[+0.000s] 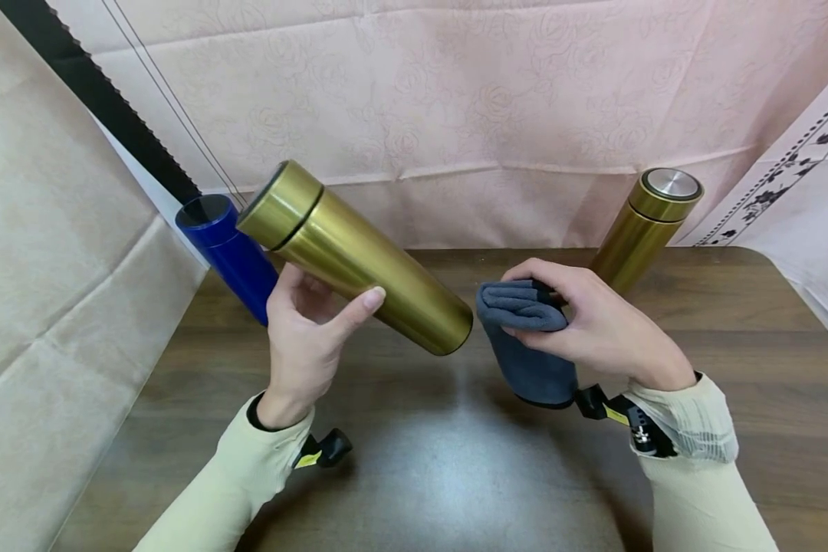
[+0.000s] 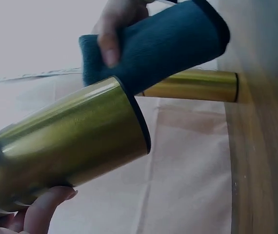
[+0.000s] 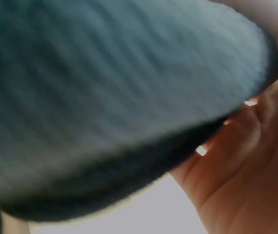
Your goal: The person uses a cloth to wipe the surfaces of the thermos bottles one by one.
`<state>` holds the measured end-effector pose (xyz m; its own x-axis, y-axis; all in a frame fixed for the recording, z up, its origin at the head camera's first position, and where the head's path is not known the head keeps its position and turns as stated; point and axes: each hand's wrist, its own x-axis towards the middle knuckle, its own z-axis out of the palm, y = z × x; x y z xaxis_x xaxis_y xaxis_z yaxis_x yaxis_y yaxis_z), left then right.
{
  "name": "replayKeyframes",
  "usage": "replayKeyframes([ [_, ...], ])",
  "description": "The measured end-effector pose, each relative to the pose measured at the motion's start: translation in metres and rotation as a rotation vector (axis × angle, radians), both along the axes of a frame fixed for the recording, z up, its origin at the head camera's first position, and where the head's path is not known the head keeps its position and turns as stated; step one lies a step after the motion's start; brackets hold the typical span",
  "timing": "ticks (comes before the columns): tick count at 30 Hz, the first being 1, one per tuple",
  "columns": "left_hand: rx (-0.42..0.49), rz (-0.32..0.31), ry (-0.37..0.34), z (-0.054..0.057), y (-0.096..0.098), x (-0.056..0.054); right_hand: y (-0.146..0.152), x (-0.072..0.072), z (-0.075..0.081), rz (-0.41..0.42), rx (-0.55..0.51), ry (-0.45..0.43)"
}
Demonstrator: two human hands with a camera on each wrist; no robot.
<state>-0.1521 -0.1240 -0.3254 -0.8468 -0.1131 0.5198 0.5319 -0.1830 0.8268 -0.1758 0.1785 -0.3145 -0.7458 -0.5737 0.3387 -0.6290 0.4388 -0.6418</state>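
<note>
My left hand (image 1: 303, 349) grips a gold thermos flask (image 1: 372, 268) around its middle, holding it tilted above the table with the lid end up and to the left. In the left wrist view the base end of the flask (image 2: 80, 136) points toward the cloth. A folded dark grey cloth (image 1: 531, 353) is in my right hand (image 1: 586, 322), pinched between thumb and fingers, its lower part hanging down. The cloth is close to the flask's base; in the head view a small gap separates them. In the right wrist view the cloth (image 3: 119, 87) covers much of the frame.
A blue flask (image 1: 228, 253) stands at the back left, partly behind the held flask. Another gold flask (image 1: 648, 222) with a silver-topped lid stands at the back right, behind my right hand. The wooden table (image 1: 414, 475) meets a pink cloth-covered wall (image 1: 455, 115) at the back.
</note>
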Motion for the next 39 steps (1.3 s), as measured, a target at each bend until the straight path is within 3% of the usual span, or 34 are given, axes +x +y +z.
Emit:
replayKeyframes([
  [4, 0.103, -0.045, -0.018, 0.004, -0.004, -0.001, -0.005, 0.0, 0.0, 0.06, -0.043, 0.062],
  [10, 0.231, -0.12, -0.048, 0.008, -0.011, -0.003, -0.01, 0.003, 0.004, 0.078, -0.105, 0.124],
  [18, 0.33, -0.147, -0.067, 0.01, -0.017, -0.005, -0.02, 0.01, 0.006, 0.117, -0.158, 0.142],
  [23, 0.353, -0.158, -0.08, 0.009, -0.017, -0.006, -0.032, 0.009, -0.001, 0.138, -0.313, 0.195],
  [27, 0.349, -0.165, -0.065, 0.01, -0.017, -0.005, -0.039, 0.004, -0.011, 0.109, -0.434, 0.215],
  [32, 0.388, -0.219, -0.008, 0.01, -0.017, -0.004, -0.048, 0.0, -0.021, 0.009, -0.518, 0.197],
  [39, 0.405, -0.238, 0.05, 0.005, -0.014, -0.006, -0.06, -0.004, -0.034, -0.04, -0.501, 0.126],
])
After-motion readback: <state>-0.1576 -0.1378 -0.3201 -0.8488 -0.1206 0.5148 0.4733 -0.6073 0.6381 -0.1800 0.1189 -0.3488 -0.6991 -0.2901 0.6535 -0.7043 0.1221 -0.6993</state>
